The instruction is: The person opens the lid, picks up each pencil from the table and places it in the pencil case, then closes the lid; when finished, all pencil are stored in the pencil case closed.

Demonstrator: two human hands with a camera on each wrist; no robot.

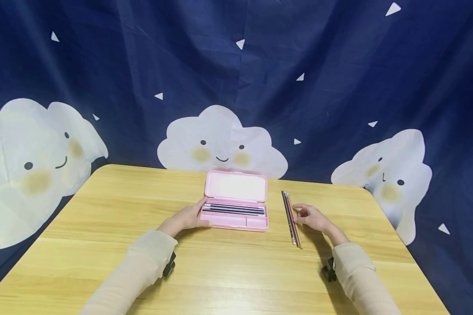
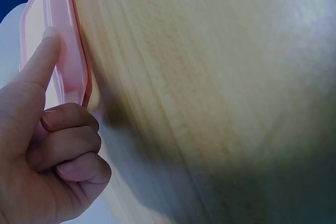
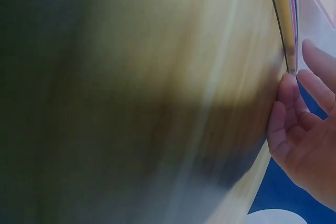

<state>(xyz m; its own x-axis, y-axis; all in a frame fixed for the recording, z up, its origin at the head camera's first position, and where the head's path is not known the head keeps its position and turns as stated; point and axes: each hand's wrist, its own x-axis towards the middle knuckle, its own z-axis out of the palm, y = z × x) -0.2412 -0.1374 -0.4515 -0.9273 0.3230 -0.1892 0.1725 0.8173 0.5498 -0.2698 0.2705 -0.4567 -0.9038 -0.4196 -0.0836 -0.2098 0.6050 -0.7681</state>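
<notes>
An open pink pencil case (image 1: 236, 224) lies at the middle of the wooden table (image 1: 102, 227), lid (image 1: 236, 186) tipped back, with several dark pencils (image 1: 234, 209) in its tray. My left hand (image 1: 189, 217) holds the case's left end between index finger and thumb. In the left wrist view the index finger (image 2: 37, 61) lies along the case's rim (image 2: 65, 51) and the other fingers are curled. A few loose pencils (image 1: 291, 218) lie side by side right of the case. My right hand (image 1: 309, 215) rests beside them, its loosely bent fingertips (image 3: 286, 90) touching the pencils (image 3: 286, 19).
A dark blue cloth with white clouds (image 1: 220, 144) hangs behind the table. The table's rounded far corners and right edge (image 1: 394, 232) are near the right hand. Bare wood stretches in front of the case and to the left.
</notes>
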